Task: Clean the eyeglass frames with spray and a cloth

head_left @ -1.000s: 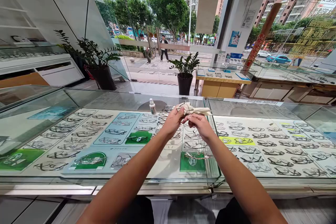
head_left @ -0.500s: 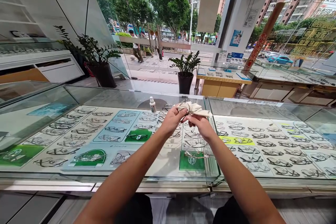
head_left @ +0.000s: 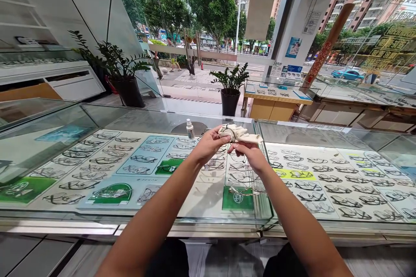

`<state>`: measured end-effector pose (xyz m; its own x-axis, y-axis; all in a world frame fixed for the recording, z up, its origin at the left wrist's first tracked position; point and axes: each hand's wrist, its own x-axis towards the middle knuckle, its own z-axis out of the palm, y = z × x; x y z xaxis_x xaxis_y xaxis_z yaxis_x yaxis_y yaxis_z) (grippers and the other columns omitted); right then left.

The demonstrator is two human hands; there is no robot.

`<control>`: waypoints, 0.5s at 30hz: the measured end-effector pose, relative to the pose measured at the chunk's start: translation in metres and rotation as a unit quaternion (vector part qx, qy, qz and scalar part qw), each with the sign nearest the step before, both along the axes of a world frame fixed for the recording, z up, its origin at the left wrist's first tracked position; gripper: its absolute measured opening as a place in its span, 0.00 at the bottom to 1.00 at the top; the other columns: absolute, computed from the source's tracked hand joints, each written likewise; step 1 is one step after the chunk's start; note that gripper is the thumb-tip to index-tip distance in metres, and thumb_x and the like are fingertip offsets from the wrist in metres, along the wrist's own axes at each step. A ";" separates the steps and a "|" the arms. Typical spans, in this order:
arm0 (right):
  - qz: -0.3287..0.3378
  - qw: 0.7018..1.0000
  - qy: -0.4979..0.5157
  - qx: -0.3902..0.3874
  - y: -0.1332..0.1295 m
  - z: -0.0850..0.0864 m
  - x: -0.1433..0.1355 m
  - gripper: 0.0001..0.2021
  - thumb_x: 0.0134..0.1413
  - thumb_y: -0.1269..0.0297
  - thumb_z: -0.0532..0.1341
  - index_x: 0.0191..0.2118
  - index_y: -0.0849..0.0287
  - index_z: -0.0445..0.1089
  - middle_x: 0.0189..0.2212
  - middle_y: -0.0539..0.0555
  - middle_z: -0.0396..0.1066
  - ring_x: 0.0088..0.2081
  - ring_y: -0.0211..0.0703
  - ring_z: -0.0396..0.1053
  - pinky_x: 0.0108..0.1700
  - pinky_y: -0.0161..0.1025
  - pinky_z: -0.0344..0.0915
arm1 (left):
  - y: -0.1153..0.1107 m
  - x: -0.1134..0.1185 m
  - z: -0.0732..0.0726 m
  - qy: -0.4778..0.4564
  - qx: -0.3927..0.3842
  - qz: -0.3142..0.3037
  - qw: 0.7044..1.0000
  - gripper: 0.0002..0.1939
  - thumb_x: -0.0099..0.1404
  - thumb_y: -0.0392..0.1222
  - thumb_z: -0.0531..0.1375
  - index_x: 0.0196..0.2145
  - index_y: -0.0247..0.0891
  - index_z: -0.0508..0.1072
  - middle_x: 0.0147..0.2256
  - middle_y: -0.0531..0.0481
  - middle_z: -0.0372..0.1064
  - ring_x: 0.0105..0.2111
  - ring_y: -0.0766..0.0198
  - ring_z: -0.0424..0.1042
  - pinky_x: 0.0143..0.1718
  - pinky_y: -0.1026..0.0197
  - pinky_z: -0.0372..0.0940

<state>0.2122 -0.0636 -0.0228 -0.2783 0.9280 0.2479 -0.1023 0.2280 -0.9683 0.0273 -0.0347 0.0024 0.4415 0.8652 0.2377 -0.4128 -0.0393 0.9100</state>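
Head view: left fingers (head_left: 223, 140) clamp thin, dark-rimmed eyeglasses (head_left: 232, 131) and crumpled cream cloth (head_left: 246, 135) that spreads above curled right fingers (head_left: 241, 148), their grip hidden.

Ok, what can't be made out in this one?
Head view, held glasses: partly covered by the cloth and left hand.
Head view, what the right hand pinches: hidden by the hand itself.
Head view, bottle: label print too small to read.
Head view, display case contents: partly blocked by the left forearm.

Left hand (head_left: 212, 142) pinches; right hand (head_left: 251, 154), close by, seems curled.
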 end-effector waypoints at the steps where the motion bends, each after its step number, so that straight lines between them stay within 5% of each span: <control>1: 0.003 1.000 0.007 -0.002 0.000 0.000 0.000 0.12 0.58 0.53 0.66 0.32 0.54 0.82 0.31 0.53 0.77 0.31 0.42 0.60 0.37 0.42 0.61 | -0.001 0.002 -0.001 -0.006 -0.003 -0.005 1.000 0.24 0.56 0.44 0.77 0.47 0.35 0.77 0.38 0.47 0.77 0.37 0.63 0.73 0.41 0.62 0.65; 7: 0.008 1.000 0.016 0.004 0.000 -0.001 -0.002 0.14 0.58 0.51 0.66 0.32 0.55 0.82 0.31 0.53 0.76 0.31 0.42 0.60 0.36 0.41 0.61 | -0.007 0.015 -0.007 -0.017 -0.005 -0.003 1.000 0.18 0.60 0.48 0.74 0.38 0.36 0.73 0.29 0.54 0.69 0.24 0.71 0.63 0.31 0.63 0.61; 15: 0.010 0.999 -0.019 0.025 -0.006 0.004 -0.003 0.14 0.59 0.51 0.66 0.32 0.55 0.83 0.32 0.53 0.75 0.32 0.42 0.60 0.36 0.41 0.61 | 0.001 0.011 -0.011 0.032 0.075 0.040 0.996 0.22 0.70 0.60 0.64 0.32 0.36 0.72 0.23 0.54 0.65 0.22 0.68 0.61 0.30 0.61 0.59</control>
